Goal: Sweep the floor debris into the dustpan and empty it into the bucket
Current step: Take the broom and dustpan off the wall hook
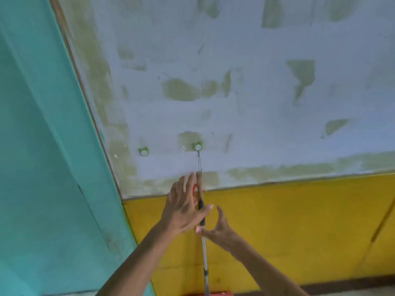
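Note:
A long handle with a metal shaft, black grip and wooden top hangs upright by a thin string from a small green-and-white wall hook. A red part shows at its lower end on the frame's bottom edge; I cannot tell whether it is a broom or a dustpan. My left hand lies against the grip with fingers spread and thumb across the front. Lower down, my right hand is cupped, fingertips touching the shaft and thumb held apart. No debris or bucket is in view.
A second green-and-white hook sits to the left with nothing on it. The wall is patchy pale blue above and yellow below. A teal panel fills the left side.

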{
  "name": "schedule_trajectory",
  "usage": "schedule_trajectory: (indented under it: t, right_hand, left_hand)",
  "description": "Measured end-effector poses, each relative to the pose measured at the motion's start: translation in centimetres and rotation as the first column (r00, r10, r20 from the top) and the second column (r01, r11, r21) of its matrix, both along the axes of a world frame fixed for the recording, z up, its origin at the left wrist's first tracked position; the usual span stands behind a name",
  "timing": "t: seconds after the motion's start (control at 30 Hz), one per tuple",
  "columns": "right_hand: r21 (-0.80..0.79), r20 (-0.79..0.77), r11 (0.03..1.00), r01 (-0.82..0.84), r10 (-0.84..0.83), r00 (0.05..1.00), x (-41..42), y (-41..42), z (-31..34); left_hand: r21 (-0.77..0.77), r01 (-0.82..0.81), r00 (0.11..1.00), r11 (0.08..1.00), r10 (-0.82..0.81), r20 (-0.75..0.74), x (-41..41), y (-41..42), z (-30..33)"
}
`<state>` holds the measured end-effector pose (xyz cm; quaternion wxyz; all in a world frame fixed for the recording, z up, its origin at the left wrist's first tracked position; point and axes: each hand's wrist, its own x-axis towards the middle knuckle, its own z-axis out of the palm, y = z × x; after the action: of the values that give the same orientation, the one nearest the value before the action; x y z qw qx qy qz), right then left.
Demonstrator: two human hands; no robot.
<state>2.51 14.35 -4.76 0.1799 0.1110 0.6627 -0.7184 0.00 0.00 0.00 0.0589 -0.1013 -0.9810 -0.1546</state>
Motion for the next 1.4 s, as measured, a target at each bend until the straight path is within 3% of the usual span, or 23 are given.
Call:
schedule_trajectory:
  t: [0.07,0.1,0.17,0.23,0.3,0.43,0.6,0.73,0.83,1.03,1.2,1.3,1.4]
  right_hand:
    - [-0.091,0.107,0.99,0.107,-0.097,0.99,-3.0,-1.7,-0.9]
    - [-0.106,0.166,0.983,0.152,-0.133,0.977,-4.5,-2.3,-1.5]
    - [-0.152,0.26,0.972,0.179,-0.135,0.956,-7.5,-2.7,-2.4]
    - [-0.195,0.322,0.97,0.144,-0.075,0.944,-9.7,-3.0,-2.9]
    - [-0.163,0.359,0.982,0.093,-0.029,0.933,-10.6,-3.1,-3.1]
    - [-0.034,0.356,0.999,-0.021,0.032,0.934,-11.9,-3.2,-3.0]
    - [0.035,0.323,0.996,-0.087,0.071,0.944,-11.8,-3.2,-0.1]
    - [0.065,0.238,0.977,-0.202,0.182,0.954,-10.4,-3.2,4.1]
    - [0.009,0.084,0.961,-0.275,0.274,0.958,-8.7,-2.9,7.0]
    - [-0.249,-0.041,0.936,-0.25,0.247,0.968,-3.4,-1.8,9.0]
    - [-0.434,0.052,0.879,-0.197,0.243,0.969,3.3,-1.8,8.1]
    - [-0.36,0.097,0.908,-0.216,0.266,0.959,7.1,-2.5,7.3]
    - [-0.301,0.123,0.91,-0.285,0.334,0.934,11.3,-3.5,6.4]
  left_hand:
    - [-0.276,0.089,0.978,0.957,-0.137,-0.16,-3.6,-0.2,-0.6]
    - [-0.423,0.149,0.938,0.894,-0.262,-0.225,-5.5,-0.2,-0.7]
    - [-0.645,0.295,0.834,0.705,-0.519,-0.186,-9.0,0.3,-0.8]
    - [-0.81,0.343,0.759,0.476,-0.649,-0.06,-11.3,1.1,-1.0]
    - [-0.859,0.386,0.778,0.335,-0.619,0.109,-12.8,1.8,-1.2]
    - [-0.863,0.352,0.865,0.362,-0.477,0.153,-14.8,3.1,-2.0]
    - [-0.944,0.29,0.896,0.155,-0.389,0.212,-13.7,3.7,-0.4]
    - [-0.952,0.244,0.96,0.184,-0.188,0.21,-13.4,3.8,3.7]
    - [-0.969,0.201,0.975,0.144,-0.127,0.183,-12.0,3.3,7.7]
    - [-0.969,0.081,0.975,0.231,0.185,0.126,-5.4,3.0,12.4]
    - [-0.941,-0.063,0.876,0.333,0.47,0.108,3.8,3.0,13.1]
    - [-0.9,-0.196,0.766,0.389,0.634,0.107,9.7,2.9,12.0]
    - [-0.897,-0.242,0.694,0.37,0.712,0.107,16.8,2.5,10.6]
